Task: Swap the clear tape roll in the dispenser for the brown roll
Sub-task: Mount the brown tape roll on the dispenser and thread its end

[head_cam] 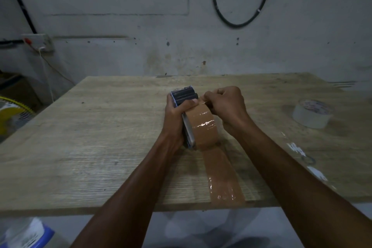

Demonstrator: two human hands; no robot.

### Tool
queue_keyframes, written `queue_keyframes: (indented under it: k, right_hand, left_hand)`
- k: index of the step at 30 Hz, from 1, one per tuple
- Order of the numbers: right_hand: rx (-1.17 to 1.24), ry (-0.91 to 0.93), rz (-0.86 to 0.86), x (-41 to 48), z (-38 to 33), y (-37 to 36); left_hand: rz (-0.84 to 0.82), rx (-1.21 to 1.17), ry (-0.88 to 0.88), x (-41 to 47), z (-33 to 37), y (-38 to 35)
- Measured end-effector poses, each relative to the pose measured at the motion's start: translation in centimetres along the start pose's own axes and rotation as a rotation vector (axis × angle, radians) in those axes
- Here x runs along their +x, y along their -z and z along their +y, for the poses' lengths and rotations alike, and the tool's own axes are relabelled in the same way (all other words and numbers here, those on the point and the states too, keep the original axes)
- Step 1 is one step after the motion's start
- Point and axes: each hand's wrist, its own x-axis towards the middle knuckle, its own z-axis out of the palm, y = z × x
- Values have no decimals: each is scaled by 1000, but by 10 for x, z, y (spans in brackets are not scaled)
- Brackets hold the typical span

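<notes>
The brown tape roll point(204, 127) sits in the dark dispenser point(184, 94) at the middle of the wooden table point(100, 137). My left hand point(174, 116) grips the dispenser from the left, thumb pressed on the roll's top. My right hand point(226, 104) pinches the tape end at the top of the roll, next to the dispenser's front. A strip of brown tape point(223, 177) is stuck on the table from the roll down to the near edge. The clear tape roll point(312, 113) lies flat at the right.
A wall stands just behind the table, with a black cable loop point(241, 16) and a socket point(38, 42) with a white cord. A yellow fan point(12, 115) is at the left. White marks point(300, 151) dot the table's right part.
</notes>
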Motion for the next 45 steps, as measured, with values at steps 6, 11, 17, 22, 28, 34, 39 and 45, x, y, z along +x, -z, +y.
queue_keyframes:
  k: [6, 11, 17, 22, 28, 34, 39, 45]
  right_hand:
    - [0, 34, -16, 0, 1, 1]
    - [-9, 141, -27, 3, 3, 4]
    - [-120, 327, -32, 6, 4, 6]
    - [-202, 458, -69, 9, 2, 6]
    - [-185, 463, -29, 15, 6, 7]
    - [-255, 562, -85, 20, -1, 14]
    - [-280, 580, -103, 23, 1, 15]
    - [-420, 690, -152, 28, -8, 18]
  left_hand:
    - [-4, -15, -7, -1, 1, 0]
    - [-12, -19, -10, -2, 1, 0]
    - [-19, -28, 19, -1, 0, 0]
    - [-22, -11, 35, 3, -3, 2]
    - [-72, -48, 45, 3, -7, 4]
    - [-131, -51, 101, 5, -10, 6]
    - [-129, -48, 96, 4, -9, 5]
    - [-146, -37, 112, 3, -9, 5]
